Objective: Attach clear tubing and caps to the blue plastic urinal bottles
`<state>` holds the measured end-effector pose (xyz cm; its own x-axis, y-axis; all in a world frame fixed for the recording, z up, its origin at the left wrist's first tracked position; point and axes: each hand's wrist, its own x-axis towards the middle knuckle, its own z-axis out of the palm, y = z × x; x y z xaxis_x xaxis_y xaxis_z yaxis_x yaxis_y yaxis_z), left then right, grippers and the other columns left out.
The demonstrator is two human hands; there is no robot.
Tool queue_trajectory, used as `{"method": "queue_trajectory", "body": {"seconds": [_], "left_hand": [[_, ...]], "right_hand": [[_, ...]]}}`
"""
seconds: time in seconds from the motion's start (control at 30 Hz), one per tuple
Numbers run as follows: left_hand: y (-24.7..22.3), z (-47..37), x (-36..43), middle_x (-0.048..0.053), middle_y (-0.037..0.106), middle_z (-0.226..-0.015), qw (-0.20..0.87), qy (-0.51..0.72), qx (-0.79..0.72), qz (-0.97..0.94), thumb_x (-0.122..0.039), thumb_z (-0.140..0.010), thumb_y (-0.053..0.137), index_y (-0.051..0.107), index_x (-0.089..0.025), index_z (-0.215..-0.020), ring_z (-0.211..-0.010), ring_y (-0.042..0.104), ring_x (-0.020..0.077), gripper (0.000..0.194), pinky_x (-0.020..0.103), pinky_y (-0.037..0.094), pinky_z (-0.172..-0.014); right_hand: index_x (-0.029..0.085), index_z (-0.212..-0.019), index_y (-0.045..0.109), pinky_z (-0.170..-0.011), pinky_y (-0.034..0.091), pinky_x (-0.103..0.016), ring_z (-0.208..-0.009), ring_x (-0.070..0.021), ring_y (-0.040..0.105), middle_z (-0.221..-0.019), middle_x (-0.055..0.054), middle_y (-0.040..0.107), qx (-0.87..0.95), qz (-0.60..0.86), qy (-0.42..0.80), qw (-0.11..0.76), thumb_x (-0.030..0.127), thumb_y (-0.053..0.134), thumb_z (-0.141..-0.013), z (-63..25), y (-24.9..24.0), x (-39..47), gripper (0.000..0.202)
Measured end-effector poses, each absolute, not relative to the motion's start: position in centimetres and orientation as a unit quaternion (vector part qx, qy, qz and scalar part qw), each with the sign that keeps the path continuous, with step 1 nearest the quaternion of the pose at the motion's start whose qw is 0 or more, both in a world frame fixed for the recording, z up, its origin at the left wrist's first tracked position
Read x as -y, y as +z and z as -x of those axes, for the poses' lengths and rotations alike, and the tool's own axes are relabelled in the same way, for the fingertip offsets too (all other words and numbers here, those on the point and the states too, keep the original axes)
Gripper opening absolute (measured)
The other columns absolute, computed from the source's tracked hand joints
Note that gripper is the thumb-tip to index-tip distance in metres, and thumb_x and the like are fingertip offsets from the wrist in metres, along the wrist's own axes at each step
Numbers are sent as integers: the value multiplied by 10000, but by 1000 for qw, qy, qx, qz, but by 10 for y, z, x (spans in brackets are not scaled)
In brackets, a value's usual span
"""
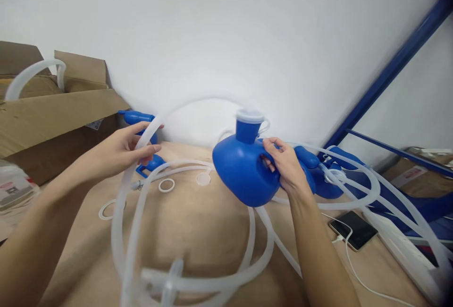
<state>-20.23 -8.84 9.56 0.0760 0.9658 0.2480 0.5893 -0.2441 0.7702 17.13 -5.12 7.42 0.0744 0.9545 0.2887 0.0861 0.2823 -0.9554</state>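
Note:
My right hand grips the moulded handle of a blue plastic urinal bottle, raised over the table. The bottle is tilted, with its neck upward and a white cap on top. A pale loop strap shows beside the neck. To the left, my left hand has its thumb and fingers around a translucent hose. From there the hose arcs towards the capped neck; whether it joins the cap is blurred. Lower down, more hose lies in large loops, with a blurred clear connector in front.
An open cardboard box stands left. White rings and a round disc lie on the table. Other blue bottles with hoses stand right, near a phone, its cable and a blue metal frame. Blue parts lie behind my left hand.

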Motion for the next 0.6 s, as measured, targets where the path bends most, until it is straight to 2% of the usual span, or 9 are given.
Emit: {"method": "queue_trajectory", "body": {"seconds": [0.17, 0.27, 0.33, 0.4, 0.47, 0.53, 0.6], "left_hand": [[89, 199, 89, -6, 665, -668, 407, 322, -502, -692, -536, -871, 635, 516, -257, -1427, -663, 635, 213, 633, 345, 521, -670], [85, 196, 92, -9, 605, -613, 512, 258, -453, -683, -560, -817, 647, 483, -273, -1486, -583, 612, 219, 747, 378, 530, -642], [86, 195, 95, -22, 546, -564, 560, 226, -438, -666, -579, -752, 684, 467, -277, -1511, -513, 561, 203, 845, 350, 494, -544], [91, 195, 99, -37, 493, -561, 579, 262, -449, -627, -547, -693, 731, 491, -287, -1497, -438, 436, 137, 878, 273, 379, -422], [101, 196, 103, -21, 547, -669, 556, 379, -468, -573, -477, -671, 753, 526, -323, -1474, -432, 297, 67, 848, 200, 213, -359], [112, 201, 107, 24, 660, -906, 502, 504, -467, -525, -483, -691, 725, 527, -362, -1488, -473, 239, 42, 830, 169, 55, -360], [120, 209, 108, 59, 691, -1163, 469, 553, -471, -503, -594, -713, 663, 480, -380, -1534, -504, 270, 41, 867, 169, -27, -386]], "right_hand": [[212, -622, 469, -332, 346, -141, -390, -44, 375, -491, 72, 482, 445, 390, 480, 647, 690, 810, -736, -188, 78, 42, 598], [210, -640, 472, -335, 381, -119, -383, -35, 383, -501, 90, 463, 381, 360, 520, 675, 669, 791, -778, -197, 79, 35, 576], [216, -659, 474, -347, 415, -120, -376, -38, 383, -498, 101, 444, 339, 343, 533, 695, 652, 752, -831, -203, 80, 30, 544], [220, -668, 476, -358, 442, -123, -373, -42, 388, -495, 104, 438, 298, 327, 542, 715, 627, 704, -888, -208, 80, 27, 516], [217, -675, 490, -370, 454, -113, -379, -37, 409, -503, 101, 455, 275, 314, 549, 724, 605, 686, -914, -212, 81, 26, 497], [213, -690, 514, -400, 473, -96, -400, -29, 449, -532, 95, 490, 279, 308, 562, 716, 589, 697, -914, -214, 82, 25, 475], [214, -716, 545, -438, 500, -87, -425, -26, 489, -565, 90, 525, 284, 308, 566, 710, 566, 698, -925, -215, 82, 24, 437]]}}
